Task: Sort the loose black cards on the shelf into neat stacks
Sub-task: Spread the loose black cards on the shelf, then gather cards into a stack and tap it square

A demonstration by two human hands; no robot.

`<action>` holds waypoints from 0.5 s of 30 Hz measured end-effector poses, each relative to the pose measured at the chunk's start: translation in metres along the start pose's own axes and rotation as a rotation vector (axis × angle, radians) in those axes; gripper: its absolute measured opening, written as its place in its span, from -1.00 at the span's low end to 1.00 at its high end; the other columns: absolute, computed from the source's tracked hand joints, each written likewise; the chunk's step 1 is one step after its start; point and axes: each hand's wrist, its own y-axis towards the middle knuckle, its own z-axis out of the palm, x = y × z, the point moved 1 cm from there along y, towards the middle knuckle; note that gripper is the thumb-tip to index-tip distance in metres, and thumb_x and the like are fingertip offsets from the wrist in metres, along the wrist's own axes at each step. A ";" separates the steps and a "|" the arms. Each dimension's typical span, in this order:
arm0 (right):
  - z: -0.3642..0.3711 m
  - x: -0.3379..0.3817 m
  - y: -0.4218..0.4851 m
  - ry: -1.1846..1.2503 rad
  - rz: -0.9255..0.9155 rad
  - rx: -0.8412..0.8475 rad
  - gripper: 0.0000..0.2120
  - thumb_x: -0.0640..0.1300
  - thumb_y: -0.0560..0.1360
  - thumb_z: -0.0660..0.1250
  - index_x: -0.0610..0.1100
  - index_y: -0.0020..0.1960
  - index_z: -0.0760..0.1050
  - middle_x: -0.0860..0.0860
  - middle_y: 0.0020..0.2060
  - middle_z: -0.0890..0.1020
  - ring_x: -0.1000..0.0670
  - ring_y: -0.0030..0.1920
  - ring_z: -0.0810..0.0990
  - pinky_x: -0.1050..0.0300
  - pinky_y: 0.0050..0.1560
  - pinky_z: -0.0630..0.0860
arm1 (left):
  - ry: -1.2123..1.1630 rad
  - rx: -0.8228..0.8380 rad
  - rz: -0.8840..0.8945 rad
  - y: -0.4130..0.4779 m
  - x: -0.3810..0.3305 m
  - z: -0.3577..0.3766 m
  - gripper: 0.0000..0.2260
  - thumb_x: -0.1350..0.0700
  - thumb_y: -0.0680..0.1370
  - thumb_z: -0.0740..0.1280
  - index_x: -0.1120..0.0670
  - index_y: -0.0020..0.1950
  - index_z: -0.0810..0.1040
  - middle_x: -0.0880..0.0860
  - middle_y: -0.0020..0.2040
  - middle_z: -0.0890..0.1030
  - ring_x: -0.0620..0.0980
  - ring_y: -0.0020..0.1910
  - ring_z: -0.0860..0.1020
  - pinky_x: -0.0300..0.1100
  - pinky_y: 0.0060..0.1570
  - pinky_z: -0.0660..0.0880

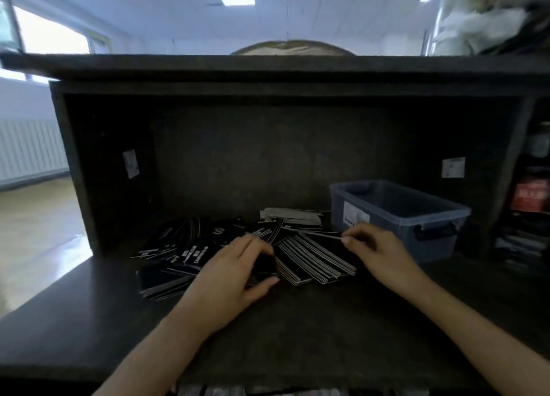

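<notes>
While the left hand (238, 264) curls round a small bunch of black cards (265, 263), likely to square it, the right hand (378, 252) pinches a single card (326, 234) edgewise over the fanned row (315, 257); loose cards (175, 246) sprawl leftward on the shelf (297, 321), plastic bin (395, 214) rightward

A grey-blue plastic bin (401, 226) (white label (356, 216) on its end) stands right, radiator (29, 151) far left

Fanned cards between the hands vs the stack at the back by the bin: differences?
The fanned cards lie splayed, edges stepped; the back stack is roughly squared. The right hand pinches a card at the fan's top; the back stack is untouched beside the bin. Both are black with pale edges.
</notes>
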 end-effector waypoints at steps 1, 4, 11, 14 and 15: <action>0.000 0.001 -0.001 0.042 -0.027 -0.014 -0.88 -0.04 0.55 0.27 0.01 0.01 0.56 0.13 -0.05 0.61 0.19 -0.01 0.57 0.27 0.01 0.48 | -0.068 -0.020 -0.047 -0.001 0.002 -0.002 -0.54 -0.26 0.46 0.24 -0.13 0.30 0.33 -0.25 0.22 0.35 -0.34 0.19 0.37 -0.44 0.26 0.31; 0.000 0.008 -0.005 0.164 -0.107 0.007 -0.84 -0.08 0.58 0.19 -0.02 -0.04 0.56 0.04 -0.09 0.62 0.12 -0.05 0.61 0.15 -0.09 0.60 | -0.273 -0.059 -0.178 -0.002 0.005 -0.001 -0.29 -0.31 0.35 0.32 -0.15 0.43 0.19 -0.30 0.31 0.27 -0.39 0.29 0.31 -0.52 0.29 0.21; 0.003 0.032 -0.019 0.317 -0.152 0.219 -0.66 0.02 0.54 0.11 -0.15 -0.04 0.59 -0.06 -0.14 0.65 0.09 -0.13 0.64 0.23 -0.14 0.58 | -0.625 -0.075 -0.255 0.004 -0.006 0.002 -0.73 0.11 0.48 0.41 -0.06 0.13 0.46 -0.10 0.03 0.62 -0.17 0.02 0.63 -0.27 -0.02 0.59; 0.002 0.024 -0.017 0.159 -0.107 0.168 -0.55 0.17 0.52 0.01 -0.02 0.08 0.58 0.11 -0.02 0.66 0.20 0.04 0.59 0.31 0.08 0.50 | -0.765 -0.003 -0.305 -0.003 -0.002 0.000 -0.90 0.20 0.50 0.38 0.02 -0.05 0.51 0.02 -0.08 0.63 -0.04 -0.06 0.66 -0.12 -0.11 0.64; 0.002 0.016 -0.015 -0.062 -0.131 0.120 -0.55 0.20 0.51 0.02 0.01 0.16 0.54 0.12 0.07 0.61 0.18 0.12 0.56 0.26 0.15 0.47 | -0.770 0.027 -0.318 -0.007 0.001 0.001 -0.89 0.18 0.50 0.39 -0.01 -0.08 0.52 0.03 -0.09 0.63 -0.01 -0.07 0.65 -0.09 -0.11 0.63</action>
